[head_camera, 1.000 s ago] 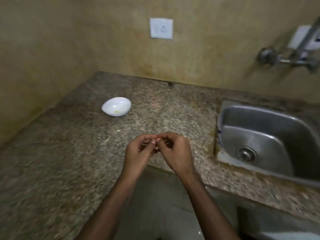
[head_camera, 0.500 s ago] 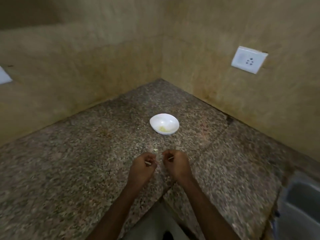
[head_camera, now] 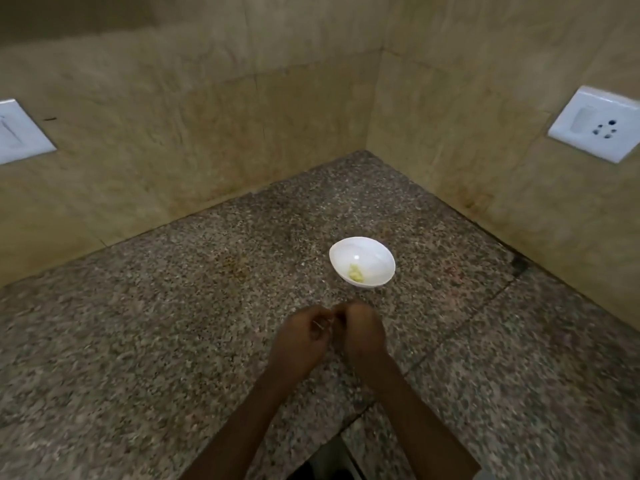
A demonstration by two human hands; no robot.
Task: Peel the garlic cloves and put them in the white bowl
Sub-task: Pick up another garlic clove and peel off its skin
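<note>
So that peeled pieces drop in easily, left hand (head_camera: 304,336) and right hand (head_camera: 360,327) pinch the garlic clove (head_camera: 323,326) just before the white bowl (head_camera: 362,263).

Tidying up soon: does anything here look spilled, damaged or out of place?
Nothing is spilled; the white bowl sits upright on the counter, pale bits inside. Only a faint brownish stain marks the counter left of the bowl.

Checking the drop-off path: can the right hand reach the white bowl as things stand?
Probably yes. The right hand is just short of the white bowl with only bare countertop between; the left hand is beside it, not in the path.
</note>
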